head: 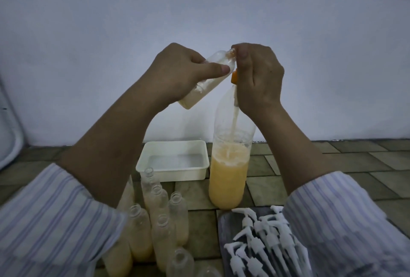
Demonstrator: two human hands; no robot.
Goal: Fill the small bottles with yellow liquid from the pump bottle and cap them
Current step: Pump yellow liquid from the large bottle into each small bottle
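My left hand [177, 70] grips a small clear bottle [213, 76], tilted with its mouth up and to the right; pale yellow liquid lies in its lower part. My right hand [255, 76] is curled over the pump head on top of the tall pump bottle [228, 170], whose orange collar [234, 76] shows beside my fingers. The small bottle's mouth sits against my right fingers at the pump. The tall bottle is about half full of yellow liquid. The spout itself is hidden.
Several small open bottles [155, 221], some holding yellow liquid, stand at the lower left. A dark tray [224, 228] with several white pump caps [261, 245] lies at the lower right. A white tub [173, 161] sits behind by the wall.
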